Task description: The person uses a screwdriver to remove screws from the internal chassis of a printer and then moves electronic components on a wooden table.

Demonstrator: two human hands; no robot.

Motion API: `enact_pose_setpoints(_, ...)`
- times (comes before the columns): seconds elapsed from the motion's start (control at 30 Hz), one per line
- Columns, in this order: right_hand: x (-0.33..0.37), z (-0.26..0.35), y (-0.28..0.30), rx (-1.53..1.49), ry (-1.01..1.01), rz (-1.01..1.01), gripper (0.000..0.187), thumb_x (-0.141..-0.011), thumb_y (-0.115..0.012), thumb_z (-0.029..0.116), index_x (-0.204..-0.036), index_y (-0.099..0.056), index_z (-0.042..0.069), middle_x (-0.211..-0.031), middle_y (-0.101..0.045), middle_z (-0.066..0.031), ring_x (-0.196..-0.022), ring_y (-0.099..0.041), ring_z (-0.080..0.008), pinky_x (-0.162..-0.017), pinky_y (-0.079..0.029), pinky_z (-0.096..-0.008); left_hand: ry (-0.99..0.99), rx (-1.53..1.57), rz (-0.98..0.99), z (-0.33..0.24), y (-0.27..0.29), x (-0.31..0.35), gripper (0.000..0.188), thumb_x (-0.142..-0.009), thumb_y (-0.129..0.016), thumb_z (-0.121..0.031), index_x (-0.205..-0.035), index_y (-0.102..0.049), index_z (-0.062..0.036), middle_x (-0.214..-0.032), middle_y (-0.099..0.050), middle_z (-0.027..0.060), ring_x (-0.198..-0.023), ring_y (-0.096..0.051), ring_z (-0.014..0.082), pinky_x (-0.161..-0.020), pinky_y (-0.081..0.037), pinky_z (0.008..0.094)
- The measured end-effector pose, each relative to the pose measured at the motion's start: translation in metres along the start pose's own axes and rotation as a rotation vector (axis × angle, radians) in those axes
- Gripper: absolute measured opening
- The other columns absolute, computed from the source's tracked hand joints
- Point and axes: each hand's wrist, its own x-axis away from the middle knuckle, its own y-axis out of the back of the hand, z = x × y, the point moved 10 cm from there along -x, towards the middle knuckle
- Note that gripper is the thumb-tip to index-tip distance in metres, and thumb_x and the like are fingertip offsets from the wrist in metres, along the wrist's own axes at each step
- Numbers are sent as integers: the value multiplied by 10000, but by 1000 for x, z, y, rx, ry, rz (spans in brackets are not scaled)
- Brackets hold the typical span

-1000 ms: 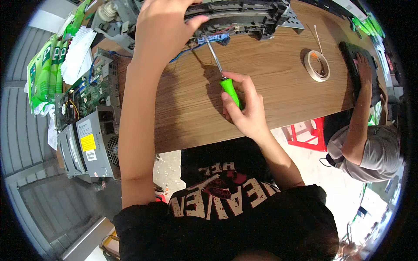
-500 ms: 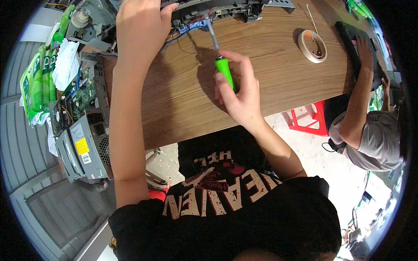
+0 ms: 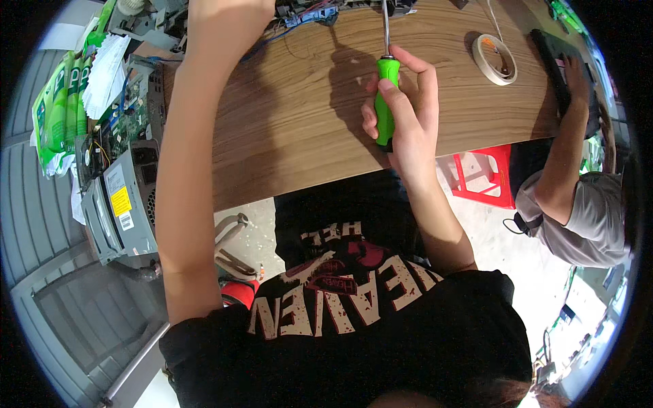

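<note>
A screwdriver with a bright green handle (image 3: 386, 102) is wrapped in the fingers of my right hand (image 3: 416, 112). Its metal shaft (image 3: 386, 30) points away from me, and the tip lies past the upper edge of the view. At the far side of the wooden table, a dark device with exposed parts (image 3: 347, 5) shows only its near edge. Blue connectors and wires (image 3: 306, 16) hang from it. My left hand (image 3: 231, 27) reaches to the device's left part; its fingers are cut off by the upper edge, so their grip is hidden.
A roll of tape (image 3: 494, 61) lies at the right of the table (image 3: 292, 136). Left of my arm stand a metal computer case part (image 3: 129, 197), a circuit board (image 3: 139, 109) and green packages (image 3: 58, 115). At the right, a co-worker's arm (image 3: 568, 156) rests near a black device (image 3: 552, 64).
My right hand has moved right with the screwdriver, which has left the blue connectors and now stands nearly straight. The device sits higher in view, and my left hand's fingers have gone out of view.
</note>
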Motion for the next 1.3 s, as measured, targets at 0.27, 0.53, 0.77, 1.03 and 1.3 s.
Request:
enact_pose_setpoints(0.27, 19, -5, -3, 511, -152, 218, 383, -889, -548, 38, -1263, -466, 37, -896, -642, -117, -655, -640, -197, -584, -516, -317, 11, -6, 165, 24, -11, -5, 248, -745, -708, -103, -894, -539, 0, -877, -586, 192, -874, -564, 379, -765, -451, 429)
enact_pose_setpoints(0.53, -13, 9, -34, 1015, 289, 176, 327, -790, -613, 108, -1095, -604, -8, -941, -642, -282, -871, -625, -444, -799, -505, -465, 113, 147, 246, 29, -8, -14, 243, -729, -732, -98, -864, -580, 36, -815, -633, 204, -788, -622, 345, -712, -487, 385)
enact_pose_setpoints(0.77, -20, 5, -31, 976, 413, 36, 339, -765, -609, 100, -1079, -620, -28, -921, -645, -285, -855, -638, -425, -812, -508, -448, 52, 27, 47, 25, -4, -7, 254, -666, -780, -111, -797, -608, 21, -771, -631, 189, -746, -630, 329, -668, -491, 370)
enact_pose_setpoints(1.03, -21, 3, -25, 949, 391, 10, 338, -754, -619, 113, -1058, -628, -33, -905, -649, -279, -848, -643, -418, -800, -516, -438, 144, -5, 35, 32, -6, 2, 276, -664, -790, -136, -782, -597, 22, -767, -627, 189, -742, -617, 347, -680, -492, 385)
enact_pose_setpoints(1.3, -17, 2, -25, 1028, 329, 17, 354, -814, -637, 150, -1153, -631, 47, -954, -682, -208, -955, -664, -342, -832, -501, -376, 135, -23, 162, 26, -2, -9, 299, -692, -788, -176, -800, -603, 32, -732, -617, 163, -686, -604, 277, -669, -490, 351)
